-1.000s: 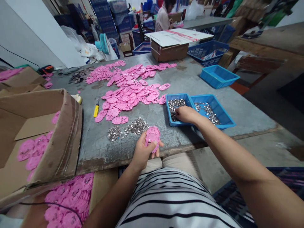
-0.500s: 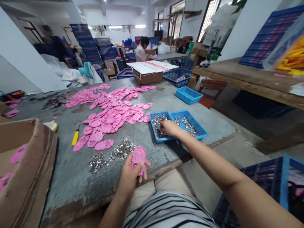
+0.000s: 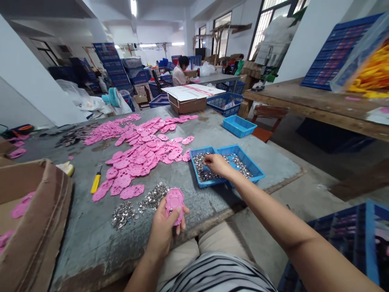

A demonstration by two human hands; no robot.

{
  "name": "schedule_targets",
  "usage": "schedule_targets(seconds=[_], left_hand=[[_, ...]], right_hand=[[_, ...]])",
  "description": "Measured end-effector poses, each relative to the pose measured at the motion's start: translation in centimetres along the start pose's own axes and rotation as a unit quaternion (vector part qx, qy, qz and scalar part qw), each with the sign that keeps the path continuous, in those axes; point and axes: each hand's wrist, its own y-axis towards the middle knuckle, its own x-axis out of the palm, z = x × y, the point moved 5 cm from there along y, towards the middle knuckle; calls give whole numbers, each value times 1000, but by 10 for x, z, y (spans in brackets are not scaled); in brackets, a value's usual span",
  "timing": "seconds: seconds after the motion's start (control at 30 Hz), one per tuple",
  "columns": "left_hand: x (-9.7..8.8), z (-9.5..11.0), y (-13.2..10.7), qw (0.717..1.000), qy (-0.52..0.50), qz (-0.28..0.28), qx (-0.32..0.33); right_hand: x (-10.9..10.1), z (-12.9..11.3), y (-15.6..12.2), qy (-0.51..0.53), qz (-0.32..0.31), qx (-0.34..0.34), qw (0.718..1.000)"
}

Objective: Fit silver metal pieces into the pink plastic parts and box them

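My left hand [image 3: 165, 227] is closed on a pink plastic piece [image 3: 174, 201], held just above the near edge of the grey table [image 3: 91, 239]. My right hand [image 3: 216, 164] reaches into the left one of two blue trays [image 3: 205, 183] that hold small shiny metal parts, its fingers curled down among them; what it pinches is hidden. The second blue tray [image 3: 255, 172] sits right beside it. Two loose heaps of the same metal parts [image 3: 138, 205] lie on the table just left of my left hand.
Many pink pieces [image 3: 142, 150] are spread over the middle of the table. A yellow-handled screwdriver [image 3: 96, 181] lies to the left, next to an open cardboard box [image 3: 36, 227]. Farther back stand a taped carton [image 3: 191, 99] and another blue tray [image 3: 239, 125]. A person [image 3: 180, 73] sits in the background.
The view has tilted up and shifted, so the room shows more. My right hand stays in the left blue tray among the metal parts. My left hand keeps its hold on the pink piece.
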Motion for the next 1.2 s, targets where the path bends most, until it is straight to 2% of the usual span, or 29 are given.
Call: schedule_targets(seconds=[0.17, 0.3, 0.43, 0.57, 0.83, 0.97, 1.1, 1.2], left_hand=[[8, 14, 7, 998, -16, 48, 36], [16, 18, 13, 995, -13, 71, 71], [19, 11, 17, 993, 18, 91, 79], [19, 6, 19, 990, 52, 106, 72], [25, 13, 19, 992, 65, 100, 38], [24, 13, 19, 992, 59, 100, 39], [20, 14, 16, 980, 68, 164, 86], [22, 15, 15, 976, 54, 182, 102]], right_hand=[[9, -23, -24, 100, -51, -54, 992], [22, -46, -50, 175, -85, -147, 970], [30, -56, -65, 143, -79, -202, 966], [33, -58, -71, 102, -88, -197, 971], [25, -58, -74, 125, -92, -203, 967], [28, -54, -72, 175, -75, -212, 959], [42, -47, -73, 270, -44, -161, 948], [56, -42, -75, 351, -39, -114, 929]])
